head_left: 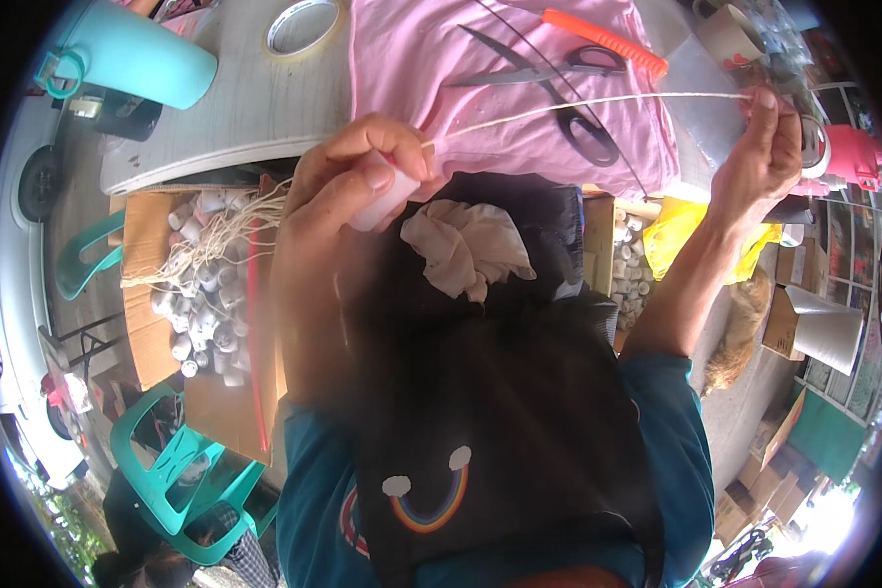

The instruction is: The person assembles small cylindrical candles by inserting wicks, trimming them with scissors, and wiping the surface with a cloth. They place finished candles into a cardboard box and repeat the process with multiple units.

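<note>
Over the near edge of the table, my left hand (348, 176) is closed around a small white cylinder (386, 203). A thin white string (578, 102) runs from beside its fingertips, stretched nearly straight to the right. My right hand (762, 147), raised at the far right, pinches the string's other end. Beneath the string a pink cloth (402, 69) covers part of the table. Lying on that cloth are dark-handled scissors (588, 137) with their blades apart and an orange-handled cutter (608, 44). A crumpled beige cloth (470, 250) rests on my lap.
On the table stand a turquoise tumbler (142, 59), a tape roll (304, 29) and a mug (730, 37). At left, a cardboard box (152, 240) holds several whitish cylinders and loose strings. To the right are another box (600, 245), a yellow bag (671, 235) and a furry animal (740, 338).
</note>
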Motion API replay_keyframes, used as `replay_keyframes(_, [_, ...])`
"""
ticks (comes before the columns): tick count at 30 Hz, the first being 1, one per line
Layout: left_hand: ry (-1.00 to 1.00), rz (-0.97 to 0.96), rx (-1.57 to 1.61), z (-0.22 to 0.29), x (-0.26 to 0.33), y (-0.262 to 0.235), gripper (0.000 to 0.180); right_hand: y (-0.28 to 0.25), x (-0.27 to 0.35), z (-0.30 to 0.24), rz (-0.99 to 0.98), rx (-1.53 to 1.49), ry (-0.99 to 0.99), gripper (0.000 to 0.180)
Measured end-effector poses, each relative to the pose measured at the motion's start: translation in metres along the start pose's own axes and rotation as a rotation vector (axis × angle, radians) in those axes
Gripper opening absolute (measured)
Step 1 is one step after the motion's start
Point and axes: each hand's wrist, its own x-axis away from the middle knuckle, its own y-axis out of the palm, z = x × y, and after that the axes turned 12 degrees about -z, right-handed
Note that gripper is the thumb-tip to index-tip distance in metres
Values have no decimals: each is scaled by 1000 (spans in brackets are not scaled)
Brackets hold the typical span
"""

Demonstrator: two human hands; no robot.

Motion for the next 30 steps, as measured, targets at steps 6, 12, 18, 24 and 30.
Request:
replay_keyframes(6, [63,81,-635,-17,9,-4,12,19,77,-63,-356,294,-289,25])
replay_keyframes(12, [-168,-205,-1279,-63,36,21,21,41,140,-47,-1260,-24,192,22])
replay_keyframes(18, [25,-149,-1400,-82,39,11,25,48,163,-26,-1264,30,-15,31])
replay_keyframes(24, [122,32,-1035,-31,34,1,22,48,145,-26,-1132,-158,166,17])
replay_keyframes(30, [319,91,-928,2,26,1,21,25,114,-38,-940,-743,522,22])
